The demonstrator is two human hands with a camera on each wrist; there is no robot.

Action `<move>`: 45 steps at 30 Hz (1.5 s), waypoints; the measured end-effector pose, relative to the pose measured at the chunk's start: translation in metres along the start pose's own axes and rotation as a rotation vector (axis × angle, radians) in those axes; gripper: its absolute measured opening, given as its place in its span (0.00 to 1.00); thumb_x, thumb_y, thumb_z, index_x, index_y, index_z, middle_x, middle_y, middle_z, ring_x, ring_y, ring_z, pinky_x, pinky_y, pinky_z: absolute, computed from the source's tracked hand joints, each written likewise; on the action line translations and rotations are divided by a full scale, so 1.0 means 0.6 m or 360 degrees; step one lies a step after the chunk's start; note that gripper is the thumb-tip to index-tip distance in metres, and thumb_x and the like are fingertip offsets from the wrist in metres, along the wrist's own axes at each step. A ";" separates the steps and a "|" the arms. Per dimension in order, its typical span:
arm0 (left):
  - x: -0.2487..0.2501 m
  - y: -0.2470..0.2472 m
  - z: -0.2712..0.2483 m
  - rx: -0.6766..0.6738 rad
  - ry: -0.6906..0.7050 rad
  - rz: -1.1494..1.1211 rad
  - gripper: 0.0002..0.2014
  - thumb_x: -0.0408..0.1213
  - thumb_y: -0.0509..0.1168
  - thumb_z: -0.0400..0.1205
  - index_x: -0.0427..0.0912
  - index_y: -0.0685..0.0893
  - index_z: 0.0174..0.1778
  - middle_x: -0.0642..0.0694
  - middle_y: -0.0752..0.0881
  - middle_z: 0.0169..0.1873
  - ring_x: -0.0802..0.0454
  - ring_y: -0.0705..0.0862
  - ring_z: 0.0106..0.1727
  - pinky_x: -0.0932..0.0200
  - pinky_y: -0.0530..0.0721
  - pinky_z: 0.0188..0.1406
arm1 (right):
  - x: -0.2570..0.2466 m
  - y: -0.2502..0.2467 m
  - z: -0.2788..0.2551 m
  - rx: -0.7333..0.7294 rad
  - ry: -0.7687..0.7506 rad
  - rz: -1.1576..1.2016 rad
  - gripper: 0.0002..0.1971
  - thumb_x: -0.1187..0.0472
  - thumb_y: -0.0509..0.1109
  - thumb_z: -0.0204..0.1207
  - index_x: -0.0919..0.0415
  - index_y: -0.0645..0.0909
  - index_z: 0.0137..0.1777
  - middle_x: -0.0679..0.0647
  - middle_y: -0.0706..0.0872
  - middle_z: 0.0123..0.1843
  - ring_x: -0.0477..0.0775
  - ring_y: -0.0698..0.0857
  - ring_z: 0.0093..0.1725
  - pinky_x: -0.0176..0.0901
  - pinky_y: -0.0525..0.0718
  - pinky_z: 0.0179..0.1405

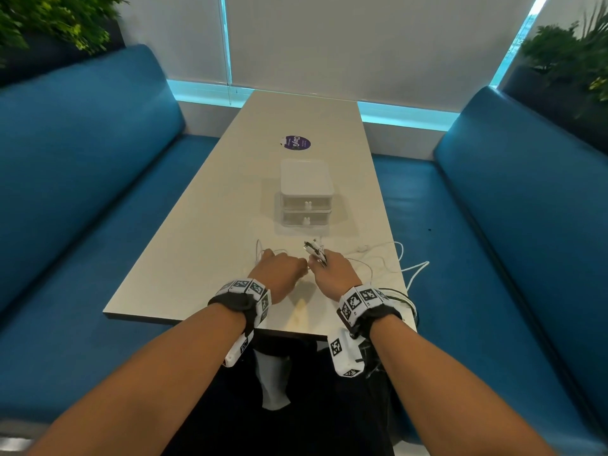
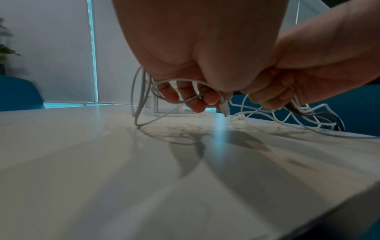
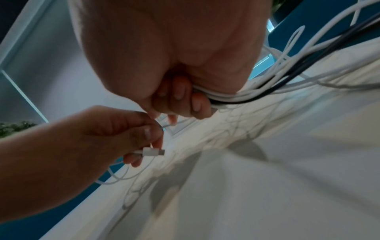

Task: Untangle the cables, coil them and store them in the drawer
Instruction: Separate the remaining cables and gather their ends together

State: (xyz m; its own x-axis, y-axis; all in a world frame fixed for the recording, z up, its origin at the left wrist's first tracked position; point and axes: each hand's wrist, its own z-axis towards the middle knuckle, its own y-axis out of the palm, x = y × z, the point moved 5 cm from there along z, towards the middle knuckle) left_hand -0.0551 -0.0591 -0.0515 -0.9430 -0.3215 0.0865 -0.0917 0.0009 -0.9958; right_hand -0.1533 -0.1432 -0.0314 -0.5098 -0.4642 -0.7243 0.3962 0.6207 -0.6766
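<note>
Where cables (image 1: 388, 258) sprawl, drawer unit (image 1: 306, 192) beyond.

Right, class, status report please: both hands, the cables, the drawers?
Left hand pinches white plug. Right hand grips cable bundle. Drawer unit shut, nothing blocking.

We see bare table (image 1: 204, 205) stretching open to the left of the drawer unit (image 1: 306, 195), which stands square ahead of both hands. Loose white cables (image 1: 385, 261) sprawl over the near right corner and spill past the edge, crowding that side. A narrow strip of tabletop separates the drawer fronts from the left hand (image 1: 279, 269) and right hand (image 1: 335, 269).
</note>
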 end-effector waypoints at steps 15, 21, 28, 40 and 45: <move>-0.060 -0.018 -0.023 0.0002 -0.0079 0.0297 0.14 0.32 0.55 0.87 0.54 0.81 0.58 0.54 0.85 0.52 0.48 0.77 0.58 0.48 0.65 0.58 | 0.080 -0.053 0.014 0.0053 0.0191 -0.0680 0.13 0.52 0.62 0.84 0.59 0.82 0.57 0.60 0.88 0.54 0.63 0.85 0.54 0.49 0.82 0.50; -0.057 -0.020 -0.028 0.0017 -0.0166 0.0359 0.13 0.35 0.52 0.88 0.54 0.80 0.56 0.52 0.88 0.41 0.47 0.81 0.43 0.47 0.63 0.61 | 0.095 -0.060 0.008 0.0262 0.0249 -0.0556 0.14 0.53 0.59 0.86 0.60 0.82 0.58 0.61 0.87 0.54 0.65 0.85 0.53 0.48 0.80 0.46; -0.010 -0.014 -0.009 -0.0178 -0.0182 0.0354 0.12 0.31 0.53 0.83 0.49 0.81 0.51 0.52 0.71 0.28 0.46 0.75 0.34 0.50 0.64 0.61 | 0.059 -0.059 -0.004 0.0512 0.0009 -0.0208 0.12 0.54 0.58 0.86 0.52 0.81 0.61 0.59 0.87 0.45 0.64 0.82 0.44 0.48 0.76 0.39; 0.025 -0.016 0.001 -0.0015 0.0029 0.0192 0.12 0.29 0.53 0.86 0.51 0.75 0.55 0.51 0.86 0.36 0.46 0.78 0.33 0.49 0.67 0.56 | 0.038 -0.007 0.000 -0.0044 -0.0140 -0.0174 0.09 0.55 0.65 0.83 0.55 0.87 0.52 0.52 0.90 0.46 0.55 0.85 0.45 0.44 0.76 0.38; -0.032 -0.021 -0.010 -0.0043 -0.0055 0.0237 0.10 0.40 0.52 0.91 0.50 0.78 0.53 0.51 0.88 0.42 0.49 0.78 0.38 0.49 0.65 0.59 | 0.067 -0.032 0.007 0.0061 0.0064 -0.0302 0.10 0.54 0.66 0.83 0.56 0.87 0.55 0.57 0.90 0.47 0.60 0.86 0.47 0.43 0.75 0.40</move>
State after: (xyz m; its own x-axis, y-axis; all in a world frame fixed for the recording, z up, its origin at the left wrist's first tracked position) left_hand -0.0377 -0.0471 -0.0404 -0.9353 -0.3480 -0.0637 0.0393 0.0765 -0.9963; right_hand -0.1780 -0.1766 -0.0478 -0.6078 -0.5444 -0.5781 0.3187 0.4995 -0.8055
